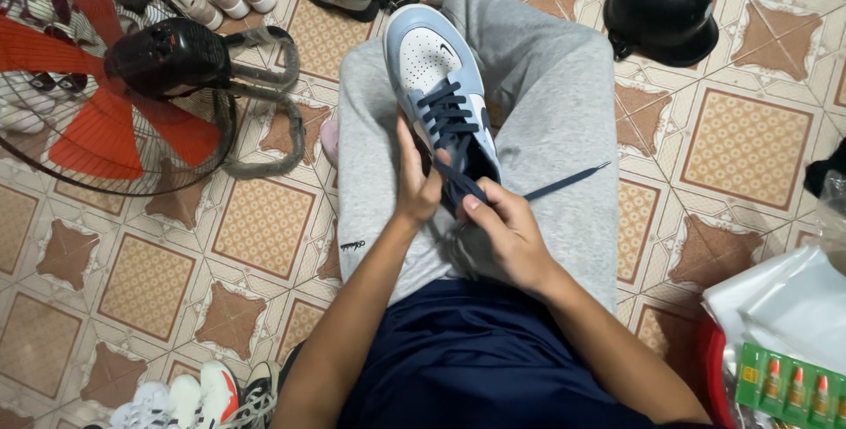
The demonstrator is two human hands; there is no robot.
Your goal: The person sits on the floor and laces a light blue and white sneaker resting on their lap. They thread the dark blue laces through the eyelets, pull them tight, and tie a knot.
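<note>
The left hand (418, 184) is curling its fingers around the tongue end of a pale blue and white leather sneaker (438, 77), which is lying on the person's grey-trousered lap with its toe pointing away. The right hand (504, 228) is pinching a flat navy shoelace (564, 181) between thumb and fingers just beside the sneaker's collar; the lace's free end is stretching out to the right across the thigh.

At the lower right corner, a green card of small glue tubes with orange caps (791, 385) is resting against white plastic bags (793, 297), both cut off by the picture's edge. A black round helmet (663, 8) is sitting on the patterned tile floor (264, 226) at upper right. A red-bladed floor fan (115, 77) is lying at upper left. The sneaker's heel is hiding behind both hands.
</note>
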